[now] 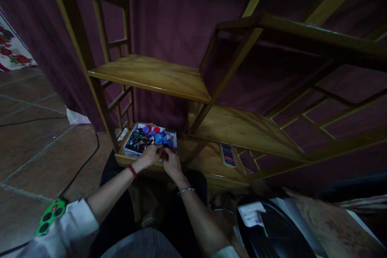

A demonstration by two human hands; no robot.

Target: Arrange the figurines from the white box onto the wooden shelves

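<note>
Both hands meet over the front right part of a shallow white box (pixel 129 151) on the low wooden shelf. Inside the box lie dark, tangled small pieces (pixel 140 140) and several round caps or discs in blue, purple and red (pixel 156 130). My left hand (pixel 151 155), with a red bead bracelet at the wrist, has its fingers bent and pressed together. My right hand (pixel 172 163), below which a silver bangle circles the wrist, is curled in the same way against it. Whatever sits between the fingertips is too small and dark to make out.
The wooden shelf frame (pixel 151 74) has a board above the box and slanted posts to the right. A blurred dark packet (pixel 228 155) lies on the low shelf. A black round-topped object with paper (pixel 252 213) stands at lower right; a cable (pixel 81 165) crosses the tiled floor.
</note>
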